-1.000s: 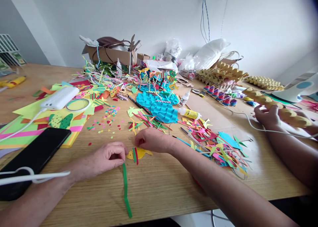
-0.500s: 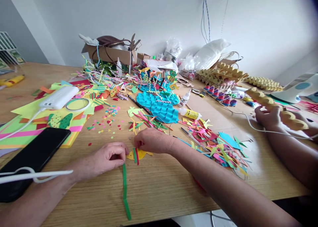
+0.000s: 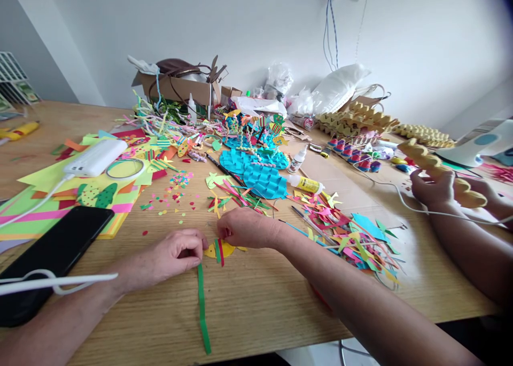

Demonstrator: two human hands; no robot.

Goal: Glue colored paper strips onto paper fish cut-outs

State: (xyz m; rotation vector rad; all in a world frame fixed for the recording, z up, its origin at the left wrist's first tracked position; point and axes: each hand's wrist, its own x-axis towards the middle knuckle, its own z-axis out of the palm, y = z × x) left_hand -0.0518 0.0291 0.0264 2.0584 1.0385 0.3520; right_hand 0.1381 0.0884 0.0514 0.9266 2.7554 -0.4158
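A small yellow paper fish (image 3: pixel 228 249) with a green and a red strip across it lies on the wooden table between my hands. My left hand (image 3: pixel 182 251) is at its left end, fingers pinched together on a long green paper strip (image 3: pixel 202 307) that runs toward the table's front edge. Just above the fish is my right hand (image 3: pixel 244 227), its fingers curled closed; what they hold, if anything, is hidden.
Paper scraps (image 3: pixel 328 222) and a glue bottle (image 3: pixel 306 184) lie right of centre, behind them blue scalloped pieces (image 3: pixel 264 180). A phone (image 3: pixel 56 248) and power bank (image 3: pixel 96 157) sit left. At right, another person's hands hold yellow egg carton (image 3: pixel 467 192).
My hands and the fish look unmoved. At the right, the other person's hands have shifted the egg carton piece slightly.
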